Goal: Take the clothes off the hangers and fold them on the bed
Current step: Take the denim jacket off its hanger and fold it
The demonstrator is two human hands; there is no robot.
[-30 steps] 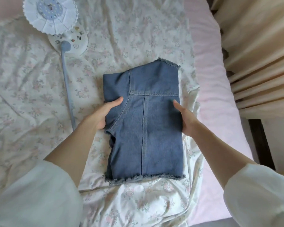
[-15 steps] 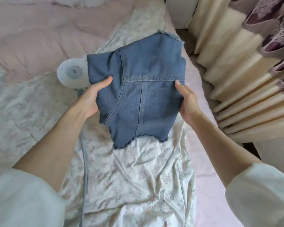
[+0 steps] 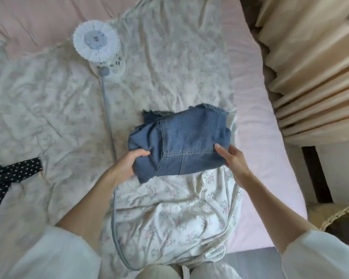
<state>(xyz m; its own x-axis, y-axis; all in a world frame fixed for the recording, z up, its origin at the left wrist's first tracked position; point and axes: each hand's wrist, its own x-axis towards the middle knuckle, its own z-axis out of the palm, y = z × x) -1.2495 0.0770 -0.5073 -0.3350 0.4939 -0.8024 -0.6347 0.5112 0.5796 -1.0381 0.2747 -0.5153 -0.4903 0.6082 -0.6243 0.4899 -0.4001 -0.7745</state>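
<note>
A blue denim garment (image 3: 185,141) with frayed hems lies folded over on itself on the floral sheet (image 3: 169,218) of the bed. My left hand (image 3: 127,166) grips its left edge, thumb on top and fingers underneath. My right hand (image 3: 233,160) holds the right edge, thumb on the denim and fingers tucked under it. The frayed hem shows at the far side of the bundle. No hanger is visible.
A white round fan (image 3: 96,40) on a long pale stem (image 3: 109,117) lies on the bed to the left. A black polka-dot cloth (image 3: 6,174) sits at the left edge. Beige curtains (image 3: 314,81) hang on the right, past the pink mattress edge (image 3: 258,150).
The denim was lifted off the bed, then folded in half and brought back down onto the sheet. Both hands stayed on its left and right edges. The camera view shifted.
</note>
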